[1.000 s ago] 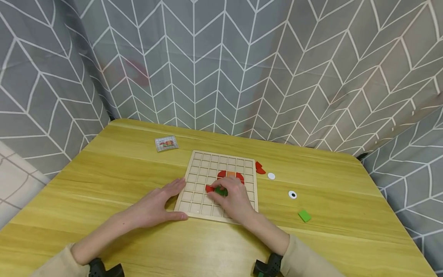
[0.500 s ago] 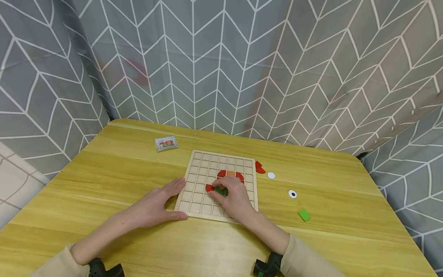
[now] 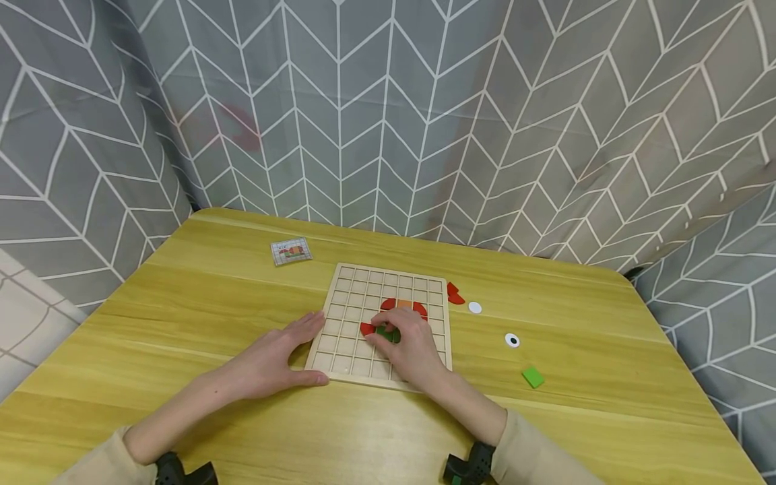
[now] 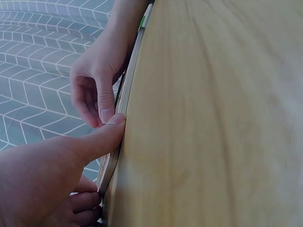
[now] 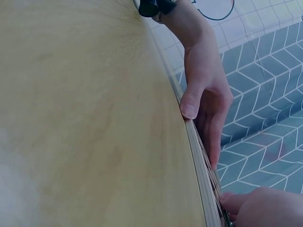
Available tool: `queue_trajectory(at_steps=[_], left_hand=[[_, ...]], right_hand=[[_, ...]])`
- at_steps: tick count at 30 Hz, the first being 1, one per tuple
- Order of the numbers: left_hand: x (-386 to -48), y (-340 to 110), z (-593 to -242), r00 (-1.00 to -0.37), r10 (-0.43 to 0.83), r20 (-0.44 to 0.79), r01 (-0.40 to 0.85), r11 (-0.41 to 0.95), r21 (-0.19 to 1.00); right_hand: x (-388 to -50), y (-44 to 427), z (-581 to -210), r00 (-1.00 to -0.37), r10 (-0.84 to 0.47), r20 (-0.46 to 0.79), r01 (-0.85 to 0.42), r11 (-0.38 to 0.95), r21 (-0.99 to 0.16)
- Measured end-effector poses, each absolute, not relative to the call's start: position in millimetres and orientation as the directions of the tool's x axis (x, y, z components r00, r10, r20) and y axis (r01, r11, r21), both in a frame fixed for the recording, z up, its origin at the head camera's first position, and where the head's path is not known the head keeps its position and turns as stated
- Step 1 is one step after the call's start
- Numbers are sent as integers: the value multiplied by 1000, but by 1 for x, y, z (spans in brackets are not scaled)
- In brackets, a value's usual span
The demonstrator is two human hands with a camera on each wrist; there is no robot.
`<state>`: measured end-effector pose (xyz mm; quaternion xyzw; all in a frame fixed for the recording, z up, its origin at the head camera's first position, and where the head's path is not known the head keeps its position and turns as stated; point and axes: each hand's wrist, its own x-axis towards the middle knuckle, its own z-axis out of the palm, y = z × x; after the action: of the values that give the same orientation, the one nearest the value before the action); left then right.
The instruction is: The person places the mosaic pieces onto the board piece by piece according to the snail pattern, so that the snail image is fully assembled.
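A wooden grid board (image 3: 348, 323) lies on the table. My left hand (image 3: 267, 360) rests at its left side, fingers along the left edge and thumb at the front-left corner. Over the board's middle, my right hand (image 3: 412, 347) has thumb and index finger bent round a green piece (image 3: 383, 331), partly hidden under the fingers. A red piece (image 3: 366, 329) sits just left of those fingertips. Behind the hand, an orange piece (image 3: 405, 304) lies between two red pieces. In the left wrist view, my left thumb (image 4: 116, 124) presses the board's edge.
Right of the board lie red pieces (image 3: 455, 294), a white disc (image 3: 475, 308), an eye disc (image 3: 512, 340) and a light green square (image 3: 533, 377). A picture card (image 3: 292, 251) lies behind the board's left side. A patterned curtain (image 3: 376, 121) hangs behind the table.
My right thumb and index fingertips have shifted very slightly to the right over the board. My left hand and the loose pieces have stayed where they were.
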<state>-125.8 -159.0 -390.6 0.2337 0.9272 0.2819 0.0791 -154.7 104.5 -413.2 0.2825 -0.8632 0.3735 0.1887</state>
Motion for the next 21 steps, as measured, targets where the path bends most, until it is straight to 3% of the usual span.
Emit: queue_trajectory(at_steps=[21], left_hand=[[-126,-160,-391,-875,484,-5,397,724,564]], right_hand=[[-152,105,-409,-810,-344,476,-581,584,-567]])
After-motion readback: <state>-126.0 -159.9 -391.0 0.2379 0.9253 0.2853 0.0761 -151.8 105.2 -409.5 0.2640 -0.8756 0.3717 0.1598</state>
